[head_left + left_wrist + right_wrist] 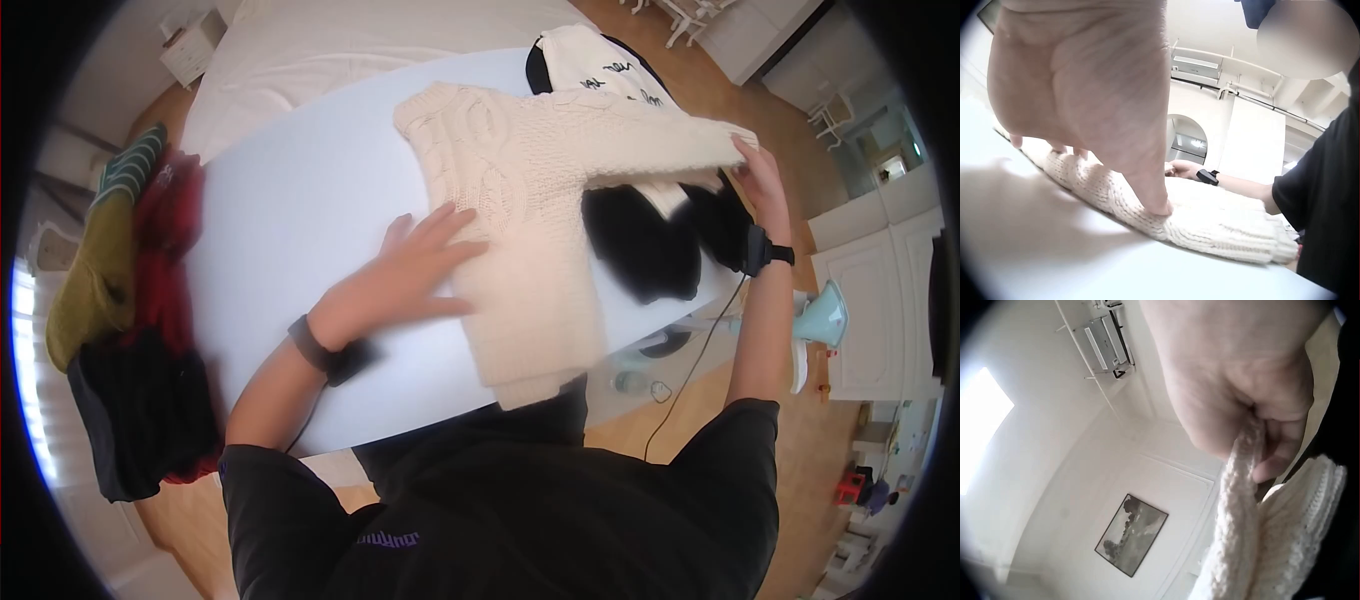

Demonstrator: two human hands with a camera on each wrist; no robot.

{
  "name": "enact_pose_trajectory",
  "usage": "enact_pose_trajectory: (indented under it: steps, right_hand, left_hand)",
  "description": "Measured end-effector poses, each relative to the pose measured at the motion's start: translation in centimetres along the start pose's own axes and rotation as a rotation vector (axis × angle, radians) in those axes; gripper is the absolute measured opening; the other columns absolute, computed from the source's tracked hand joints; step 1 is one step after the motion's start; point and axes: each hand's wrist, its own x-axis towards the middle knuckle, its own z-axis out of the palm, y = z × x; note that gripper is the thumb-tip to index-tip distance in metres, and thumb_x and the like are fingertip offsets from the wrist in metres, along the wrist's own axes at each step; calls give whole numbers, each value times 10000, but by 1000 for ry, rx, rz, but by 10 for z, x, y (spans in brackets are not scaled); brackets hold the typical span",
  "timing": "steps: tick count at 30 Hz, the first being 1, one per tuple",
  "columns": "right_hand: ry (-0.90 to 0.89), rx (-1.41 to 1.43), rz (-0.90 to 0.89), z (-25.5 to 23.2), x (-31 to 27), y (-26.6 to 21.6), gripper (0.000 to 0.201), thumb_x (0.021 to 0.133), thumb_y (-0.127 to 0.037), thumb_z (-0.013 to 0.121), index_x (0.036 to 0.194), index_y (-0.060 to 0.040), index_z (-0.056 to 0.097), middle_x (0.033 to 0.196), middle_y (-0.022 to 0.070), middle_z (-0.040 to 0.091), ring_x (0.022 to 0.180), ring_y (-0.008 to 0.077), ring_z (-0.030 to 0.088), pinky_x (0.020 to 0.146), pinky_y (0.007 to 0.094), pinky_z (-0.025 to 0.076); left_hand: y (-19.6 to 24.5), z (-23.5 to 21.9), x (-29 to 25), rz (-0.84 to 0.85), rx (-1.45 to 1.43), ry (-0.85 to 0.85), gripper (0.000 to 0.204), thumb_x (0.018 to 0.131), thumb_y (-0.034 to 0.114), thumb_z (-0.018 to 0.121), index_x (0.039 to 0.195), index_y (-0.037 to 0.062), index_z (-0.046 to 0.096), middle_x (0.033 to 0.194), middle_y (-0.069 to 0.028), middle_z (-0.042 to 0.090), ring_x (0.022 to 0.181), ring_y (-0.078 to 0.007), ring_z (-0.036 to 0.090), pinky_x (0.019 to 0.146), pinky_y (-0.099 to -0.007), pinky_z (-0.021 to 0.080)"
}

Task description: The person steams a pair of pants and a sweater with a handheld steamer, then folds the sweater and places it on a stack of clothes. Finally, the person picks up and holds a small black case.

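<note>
A cream cable-knit sweater (535,240) lies on the pale board (290,190), one sleeve stretched to the right. My left hand (400,270) rests with spread fingers on the sweater's left edge; in the left wrist view the thumb of the left hand (1091,94) touches the knit (1210,225). At the sleeve's cuff, my right hand (765,185) pinches the end of the sleeve. The right wrist view shows the knit (1235,519) gripped between the fingers of the right hand (1254,394).
Black garments (645,245) lie beside the sweater under the sleeve, and a white garment with dark lettering (600,65) is at the board's far edge. On the left hang green (100,260), red (165,240) and black clothes (145,410). A cable runs from the right wrist.
</note>
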Motion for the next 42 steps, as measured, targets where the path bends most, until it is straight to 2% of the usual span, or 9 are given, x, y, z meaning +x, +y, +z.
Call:
enact_pose_trajectory:
  steps: [6,12,14,19,23,26,35,38,42]
  right_hand:
    - [-88,-131,334,-3,8,44,368,1010,-388,754,1271,-132,709,1108,-37,719,978,71,594,772,267,454]
    - [147,-385,185,7,-2,60,733,905,-497,831,1432,-51,587,1394,140,619,1251,261,608,977,404,524]
    - [558,-1232,-623,15,-19,55,645,898,-377,852,1360,-3,602,1395,170,617,1141,314,682,958,388,541]
    - [-366,-641,-537,138,-217,-34,452,818,-125,849,1236,-65,687,1387,155,620,1274,368,591,1049,441,495]
    - [-938,-780,-748,177,-310,-41,700,729,-149,875,1403,-162,686,1596,148,511,1378,355,530,1133,482,421]
    - [-880,-956,-783,163,-315,-33,695,726,-45,795,1399,-186,696,1582,104,546,1344,309,564,1074,447,449]
    - [-613,-716,-725,137,-312,-13,369,798,14,733,1156,-71,762,1395,130,690,1153,343,641,979,413,504]
    - [-678,-648,-713,165,-329,-25,496,859,-208,803,1322,-65,698,1503,177,607,1319,387,578,1104,474,439]
    - [-813,-1003,-803,195,-342,-24,912,866,-585,775,1570,-69,509,1655,209,436,1519,399,409,1232,549,296]
  left_hand:
    - [17,-5,-13,47,-25,64,760,886,545,811,1473,113,597,1640,-255,374,1614,-419,230,1264,-675,175]
    - [87,44,-20,176,43,161,918,875,624,792,1549,70,509,1572,-277,433,1552,-469,328,1234,-661,259]
    - [95,48,-28,148,108,131,951,893,627,773,1603,86,447,1610,-283,402,1566,-473,307,1232,-660,274]
    - [110,62,-47,86,-19,147,918,929,562,759,1627,74,417,1695,-291,310,1595,-483,254,1228,-675,272]
    - [126,73,-52,65,-9,137,877,925,454,779,1616,43,428,1696,-289,317,1584,-491,282,1219,-660,302]
    - [126,77,-53,88,370,177,793,920,332,768,1583,19,468,1670,-283,366,1556,-466,348,1187,-604,369]
    - [80,-10,-14,-7,-11,38,526,1024,387,666,1418,42,615,1521,-190,569,1448,-316,506,1130,-541,399]
    - [5,-5,62,2,238,510,642,1049,525,599,1479,49,578,1589,-205,516,1520,-369,428,1189,-577,354]
    - [-68,10,126,-265,301,368,1022,958,820,493,1663,91,363,1720,-281,284,1626,-438,208,1266,-662,179]
